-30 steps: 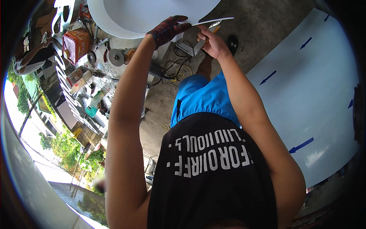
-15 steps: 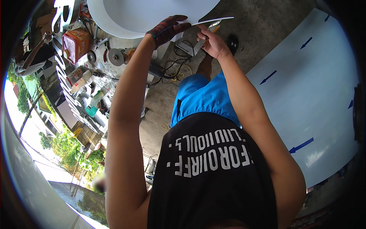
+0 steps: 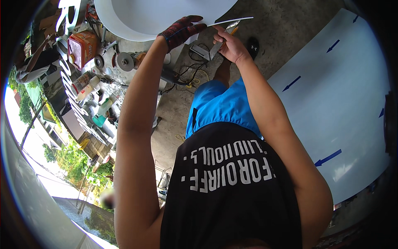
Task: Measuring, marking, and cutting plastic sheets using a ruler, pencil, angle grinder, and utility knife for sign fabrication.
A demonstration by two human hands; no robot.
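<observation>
In a dark red and black glove, my left hand [image 3: 182, 31] is closed on a narrow white strip [image 3: 234, 20] beside a large curved white sheet [image 3: 137, 20]. Whether the strip is joined to the sheet is hidden by the glove. My right hand [image 3: 233, 46] is bare and closed around a slim tool with a silvery end and an orange-yellow part [image 3: 234, 30]. Its fingers partly cover the tool, so its exact kind cannot be made out. The right index fingertip is close under the strip.
A bench to the left carries an angle grinder [image 3: 126, 61], an orange-red container [image 3: 83, 49], bottles [image 3: 88, 88] and white cut-out letters [image 3: 70, 16]. Cables [image 3: 192, 74] lie below the hands. A large white panel [image 3: 331, 103] with blue arrows stands at right. Another person [image 3: 37, 62] is at far left.
Both hands, the strip and the tool have shifted very slightly toward the upper left. Each hand keeps its hold.
</observation>
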